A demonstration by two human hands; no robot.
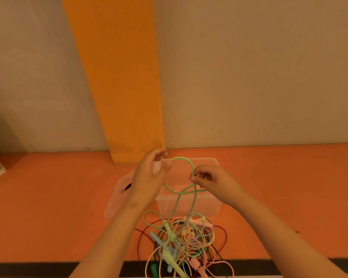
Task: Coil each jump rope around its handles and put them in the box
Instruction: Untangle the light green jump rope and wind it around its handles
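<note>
A light green jump rope (182, 158) arcs in a loop between my two hands, above a clear plastic box (215, 205) on the orange surface. My left hand (149, 177) is raised at the loop's left end, fingers partly spread, the rope passing at its fingertips. My right hand (208, 177) pinches the rope at the loop's right side. From my hands the green strands drop down to a tangled pile of jump ropes (181, 243) in pink, yellow, blue, green and dark red, with several handles lying in it.
The box's clear lid (119, 197) leans at its left side. An orange pillar (119, 87) and beige wall stand behind. The surface's dark front edge (28, 266) runs along the bottom.
</note>
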